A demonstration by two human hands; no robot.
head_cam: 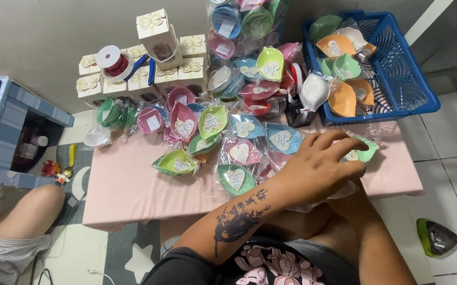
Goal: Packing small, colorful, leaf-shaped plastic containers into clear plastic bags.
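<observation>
My left hand (318, 164), on a tattooed forearm, reaches across to the right edge of the pink table (128, 184). Its fingers close over a green leaf-shaped dish (366, 152) in a clear plastic wrapper. My right hand is almost wholly hidden under the left one; only its wrist (350, 205) and forearm show, below the table's front edge. Crinkled clear plastic (344, 190) lies between the two hands. Several wrapped leaf dishes in pink, green and blue, each with a heart-shaped tag, lie in a heap (212, 132) just left of my left hand.
A blue plastic basket (402, 89) with orange, green and white dishes stands at the back right. White gift boxes (152, 31) and a spool of red ribbon (113, 60) stand at the back left. Another person's knee (25, 214) is at the left. A green-and-black object (436, 237) lies on the floor tiles.
</observation>
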